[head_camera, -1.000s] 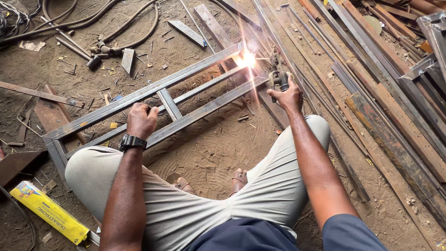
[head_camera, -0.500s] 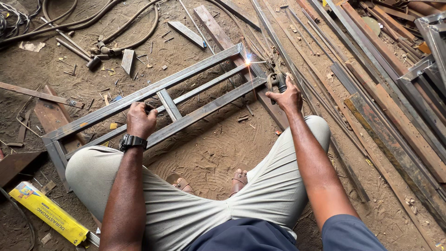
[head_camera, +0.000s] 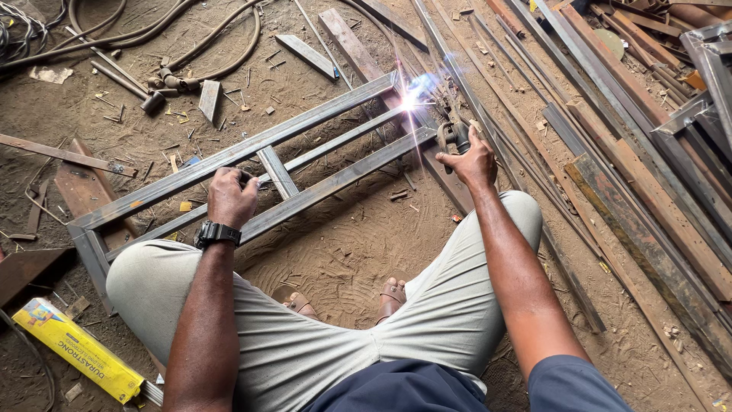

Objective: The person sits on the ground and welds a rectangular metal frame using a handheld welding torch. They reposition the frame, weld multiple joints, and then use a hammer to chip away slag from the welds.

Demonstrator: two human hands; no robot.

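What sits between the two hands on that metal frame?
In the head view, between left hand and right hand, the metal frame shows long rails and one short cross-piece.

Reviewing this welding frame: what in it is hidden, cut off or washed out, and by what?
Head view only:
- The joint at the far end of the grey steel tube frame: washed out by the white arc glare.
- The dark welding electrode holder: mostly covered by the right hand.
- What the left hand grips on the frame: hidden by its closed fingers.
- The yellow rectangular box: one end cut off by the bottom edge.
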